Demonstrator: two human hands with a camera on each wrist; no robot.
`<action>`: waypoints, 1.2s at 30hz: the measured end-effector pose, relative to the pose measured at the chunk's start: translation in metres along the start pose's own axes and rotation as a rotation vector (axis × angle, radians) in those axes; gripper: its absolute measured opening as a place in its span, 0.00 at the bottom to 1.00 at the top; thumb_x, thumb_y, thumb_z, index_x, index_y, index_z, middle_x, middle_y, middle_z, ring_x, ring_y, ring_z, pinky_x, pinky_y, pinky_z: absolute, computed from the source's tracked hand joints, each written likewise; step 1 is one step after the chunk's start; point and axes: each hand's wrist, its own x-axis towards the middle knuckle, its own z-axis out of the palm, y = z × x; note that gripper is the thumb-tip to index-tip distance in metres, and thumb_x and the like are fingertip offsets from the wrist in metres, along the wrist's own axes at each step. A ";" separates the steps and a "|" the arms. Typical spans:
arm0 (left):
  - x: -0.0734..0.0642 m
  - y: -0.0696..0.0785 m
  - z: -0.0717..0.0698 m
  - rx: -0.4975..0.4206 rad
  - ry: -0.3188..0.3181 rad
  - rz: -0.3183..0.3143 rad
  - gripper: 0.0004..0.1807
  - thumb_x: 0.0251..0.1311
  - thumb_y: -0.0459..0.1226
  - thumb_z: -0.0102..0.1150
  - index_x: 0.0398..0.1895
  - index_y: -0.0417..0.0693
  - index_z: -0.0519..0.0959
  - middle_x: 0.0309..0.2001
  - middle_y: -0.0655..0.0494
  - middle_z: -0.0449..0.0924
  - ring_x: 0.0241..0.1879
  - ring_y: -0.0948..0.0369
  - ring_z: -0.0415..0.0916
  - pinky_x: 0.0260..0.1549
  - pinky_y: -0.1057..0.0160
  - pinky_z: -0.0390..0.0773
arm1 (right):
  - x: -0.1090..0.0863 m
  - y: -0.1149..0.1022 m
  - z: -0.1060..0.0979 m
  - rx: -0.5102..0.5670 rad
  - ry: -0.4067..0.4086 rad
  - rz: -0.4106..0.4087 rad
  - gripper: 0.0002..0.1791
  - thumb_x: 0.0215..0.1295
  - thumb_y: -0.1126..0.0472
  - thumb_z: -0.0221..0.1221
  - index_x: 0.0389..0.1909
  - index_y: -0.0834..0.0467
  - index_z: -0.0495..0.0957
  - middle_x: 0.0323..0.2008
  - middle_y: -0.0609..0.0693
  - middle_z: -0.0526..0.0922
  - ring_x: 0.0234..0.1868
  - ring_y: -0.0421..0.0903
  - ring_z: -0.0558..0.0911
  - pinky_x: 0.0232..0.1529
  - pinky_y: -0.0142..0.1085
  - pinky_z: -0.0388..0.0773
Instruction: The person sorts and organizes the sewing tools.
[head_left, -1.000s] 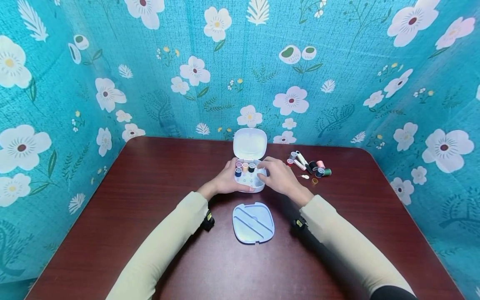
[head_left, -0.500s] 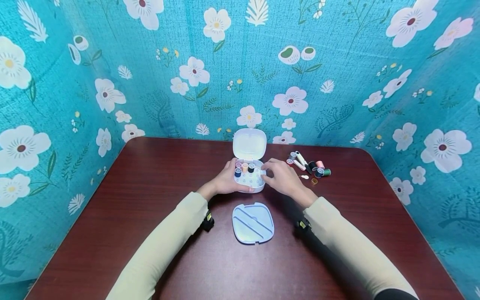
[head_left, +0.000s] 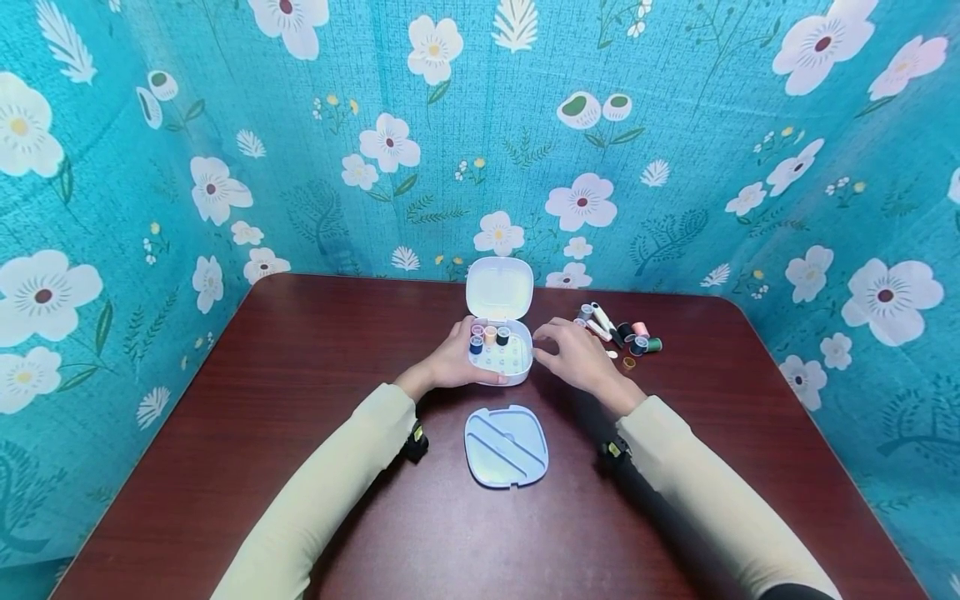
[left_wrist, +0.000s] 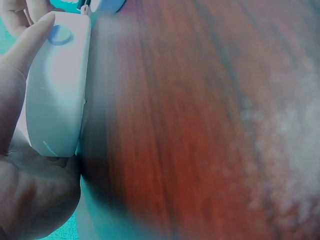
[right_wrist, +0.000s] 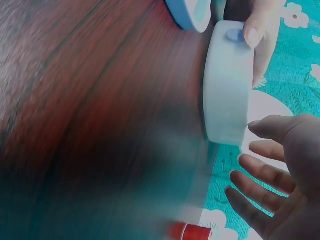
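My left hand (head_left: 448,360) grips the left side of a white sewing box (head_left: 517,379); its thumb lies along the box front, near the round blue button (left_wrist: 60,35). The hinged lid (head_left: 500,287) stands raised at the back. Inside, a pink spool (head_left: 477,332), a peach spool (head_left: 490,336), a black spool (head_left: 503,337) and a dark blue spool (head_left: 476,345) stand at the left and rear, beside bare pegs. Just right of the box is my right hand (head_left: 572,354), fingers spread and slightly bent, nothing between them. Its thumb tip appears close to the box wall; contact cannot be told.
A pale blue tray-like panel (head_left: 507,467) lies in front of the box. Back right are loose thread spools, including a green one (head_left: 655,344) and a red one (right_wrist: 197,233), a white-handled tool (head_left: 600,314) and a small amber ring (head_left: 628,363).
My right hand has moved right, from over the box's right part to just outside it, uncovering the pegs there. The left hand and the box stay put.
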 end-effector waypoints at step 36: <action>0.000 0.001 0.000 -0.007 0.014 0.000 0.66 0.37 0.56 0.84 0.75 0.45 0.51 0.65 0.46 0.60 0.62 0.53 0.65 0.65 0.54 0.67 | -0.004 0.048 -0.021 0.017 0.062 0.129 0.17 0.63 0.60 0.69 0.50 0.63 0.84 0.51 0.60 0.80 0.48 0.59 0.81 0.51 0.55 0.79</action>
